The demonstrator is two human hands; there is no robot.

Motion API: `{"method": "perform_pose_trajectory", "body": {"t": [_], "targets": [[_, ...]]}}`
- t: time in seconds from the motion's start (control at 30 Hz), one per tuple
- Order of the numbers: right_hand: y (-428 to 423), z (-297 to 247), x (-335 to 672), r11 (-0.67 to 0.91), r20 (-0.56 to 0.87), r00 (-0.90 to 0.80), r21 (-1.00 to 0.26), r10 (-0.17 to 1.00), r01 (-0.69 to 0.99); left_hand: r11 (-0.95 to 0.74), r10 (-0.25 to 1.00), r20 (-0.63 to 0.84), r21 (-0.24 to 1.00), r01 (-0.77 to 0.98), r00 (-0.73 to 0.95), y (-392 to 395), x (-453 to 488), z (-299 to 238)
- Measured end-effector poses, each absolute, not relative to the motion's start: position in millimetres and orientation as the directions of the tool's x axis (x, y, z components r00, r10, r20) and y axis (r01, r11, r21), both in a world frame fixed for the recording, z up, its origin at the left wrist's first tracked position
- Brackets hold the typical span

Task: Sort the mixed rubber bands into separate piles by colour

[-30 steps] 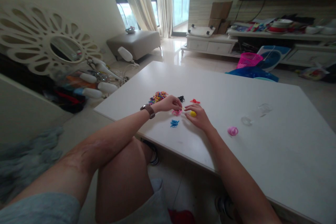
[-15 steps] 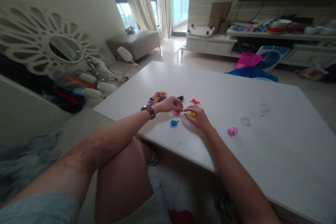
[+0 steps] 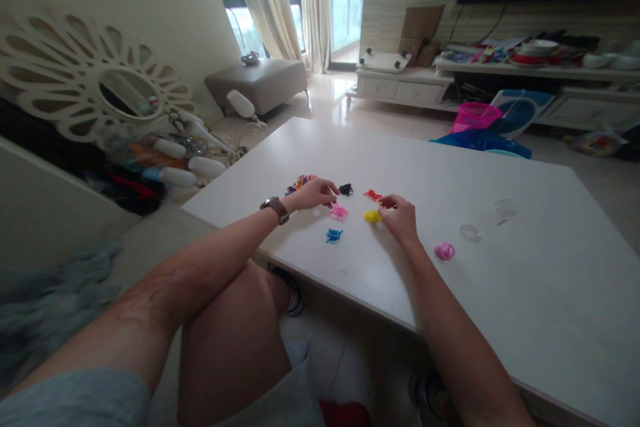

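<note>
A person seated at a white desk (image 3: 545, 293) works with both bare hands above small piles of thin, brightly coloured strands, seen from the person's own head. The left hand (image 3: 319, 193), with a brown-strapped watch (image 3: 277, 209) on its wrist, is over the desk between a multicoloured pile (image 3: 300, 183) and a pink pile (image 3: 339, 213); its fingers are curled, the tips just above the pink, and whether they pinch anything cannot be told. The right hand (image 3: 401, 217) is beside a yellow pile (image 3: 371, 217), thumb and fingers bent close together, with a speck of yellow at the tips, too small to tell whether it is a strand being pinched. A black pile (image 3: 346, 189) and a red pile (image 3: 372, 195) lie on the far side of the hands, and a blue pile (image 3: 334, 235) lies nearer the person, just below the pink. Well to the right of these are a rounded pink object (image 3: 444, 251) and two clear plastic pieces (image 3: 471, 233). Beyond the desk are a pink basket (image 3: 475, 117) and a grey ottoman (image 3: 260, 83).
</note>
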State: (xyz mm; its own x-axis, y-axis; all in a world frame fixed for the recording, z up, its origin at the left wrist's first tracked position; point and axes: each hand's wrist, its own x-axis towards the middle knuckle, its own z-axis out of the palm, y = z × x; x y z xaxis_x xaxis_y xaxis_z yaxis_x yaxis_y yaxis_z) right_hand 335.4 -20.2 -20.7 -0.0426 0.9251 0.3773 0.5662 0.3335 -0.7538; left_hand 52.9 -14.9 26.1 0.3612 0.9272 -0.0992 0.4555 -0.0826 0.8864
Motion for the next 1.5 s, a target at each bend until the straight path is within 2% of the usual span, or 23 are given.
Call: {"method": "perform_pose_trajectory", "body": {"t": [0.2, 0.37, 0.5, 0.73, 0.87, 1.13, 1.37, 1.5], "targets": [[-18.1, -23.1, 336.2, 0.323, 0.346, -0.096, -0.693, 0.933, 0.645, -0.027, 0.996, -0.028, 0.831, 0.556, 0.090, -16.8, 23.9, 30.6], [-18.3, -23.4, 335.7, 0.306, 0.316, -0.118, -0.653, 0.941, 0.693, 0.098, 0.995, -0.074, 0.785, 0.611, -0.064, -13.3, -1.3, 25.8], [-19.3, -22.9, 335.5, 0.291, 0.287, -0.131, -0.638, 0.949, 0.713, 0.061, 0.998, -0.061, 0.724, 0.687, -0.025, -15.0, -10.3, 24.3], [-18.7, -21.8, 335.6, 0.301, 0.320, -0.105, -0.658, 0.942, 0.690, -0.118, 0.975, -0.084, 0.590, 0.799, 0.206, -19.3, -8.7, 17.5], [-17.9, -23.5, 336.0, 0.329, 0.353, -0.103, -0.676, 0.930, 0.659, -0.159, 0.961, -0.091, 0.593, 0.789, 0.262, -17.8, -8.7, 9.6], [-17.6, -25.0, 335.4, 0.358, 0.381, -0.098, -0.705, 0.919, 0.612, -0.121, 0.959, -0.133, 0.605, 0.787, 0.250, -14.6, -2.8, 10.7], [-18.2, -24.4, 332.8, 0.372, 0.389, -0.105, -0.716, 0.915, 0.591, -0.118, 0.968, -0.127, 0.534, 0.838, 0.217, -15.2, 3.6, 13.8], [-18.7, -24.5, 331.6, 0.379, 0.396, -0.104, -0.720, 0.912, 0.582, -0.106, 0.968, -0.135, 0.550, 0.828, 0.214, -14.0, 2.6, 13.3]]}}
